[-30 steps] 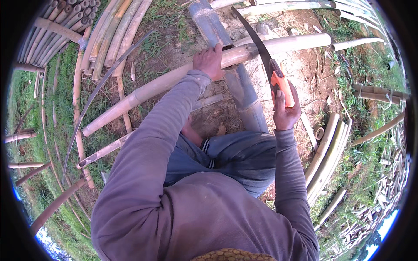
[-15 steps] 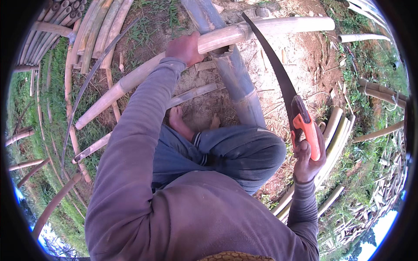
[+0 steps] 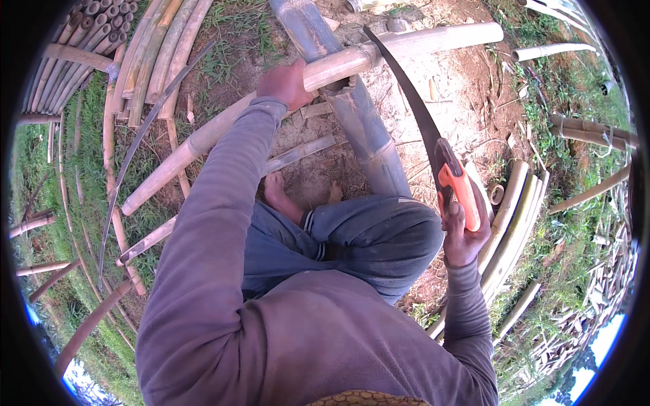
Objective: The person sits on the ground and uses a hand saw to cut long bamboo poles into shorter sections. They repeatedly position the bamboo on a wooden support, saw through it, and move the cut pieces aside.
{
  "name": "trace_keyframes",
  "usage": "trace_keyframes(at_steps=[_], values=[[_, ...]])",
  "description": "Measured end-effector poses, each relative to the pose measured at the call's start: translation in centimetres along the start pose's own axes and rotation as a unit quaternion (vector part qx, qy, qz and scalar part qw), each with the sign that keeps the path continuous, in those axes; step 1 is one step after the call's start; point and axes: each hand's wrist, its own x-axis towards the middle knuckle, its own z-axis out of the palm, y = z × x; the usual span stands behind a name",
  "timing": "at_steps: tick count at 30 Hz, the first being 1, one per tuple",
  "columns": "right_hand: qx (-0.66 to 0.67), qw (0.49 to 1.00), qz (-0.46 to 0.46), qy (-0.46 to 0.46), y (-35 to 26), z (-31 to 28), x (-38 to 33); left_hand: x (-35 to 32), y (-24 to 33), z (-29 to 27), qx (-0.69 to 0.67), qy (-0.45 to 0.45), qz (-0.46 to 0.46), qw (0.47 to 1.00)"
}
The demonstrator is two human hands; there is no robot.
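Observation:
My left hand (image 3: 283, 84) is closed over a long pale bamboo pole (image 3: 203, 135), which slants from the lower left up to the far right. That pole rests across a thick grey bamboo log (image 3: 365, 125), just beside a dark cut opening in the log. In my right hand (image 3: 464, 233) is the orange handle of a pruning saw (image 3: 418, 108) with a long, curved dark blade. The blade points up and away, its tip in front of the pole in this view; whether it touches the pole I cannot tell.
Several bamboo poles (image 3: 506, 216) lie to my right. At the far left are stacked round poles (image 3: 81, 51) and long split pieces (image 3: 166, 47). A thin dark strip (image 3: 132, 145) arcs along the left. My bare foot (image 3: 281, 196) is near the log.
My right hand has moved a little left and up with the saw, its blade now further left against the pole. My left hand keeps its hold on the pole.

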Motion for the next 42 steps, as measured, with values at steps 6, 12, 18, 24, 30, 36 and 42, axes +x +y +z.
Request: trace_keyframes(at_steps=[6, 12, 18, 24, 30, 36, 42], values=[[-0.018, 0.998, -0.055, 0.031, 5.9, 5.3, 9.1, 0.8, 0.4, 0.8, 0.007, 0.017, 0.022, 1.000], [-0.013, 0.999, -0.049, 0.015, 3.5, 9.4, 15.0, -0.7, 0.4, 0.1, 0.001, 0.012, -0.005, 1.000], [0.021, 1.000, -0.008, -0.010, -0.8, -0.1, 3.1, 0.0, -0.7, -0.4, -0.033, -0.021, 0.004, 0.999], [-0.016, 1.000, 0.023, 0.011, 4.1, 2.7, 6.5, 2.4, -2.2, 0.7, -0.108, -0.098, 0.094, 0.985], [0.037, 0.996, -0.078, 0.026, 4.3, 7.0, 8.1, 5.9, -4.9, -0.4, -0.198, -0.219, 0.095, 0.950], [-0.011, 1.000, 0.026, -0.005, 0.0, 5.9, 8.9, 0.7, 1.7, 0.9, -0.024, 0.090, 0.018, 0.995], [-0.086, 0.996, -0.022, -0.008, -1.8, 0.5, 0.6, 0.6, 0.8, -0.4, -0.034, 0.033, 0.008, 0.999]])
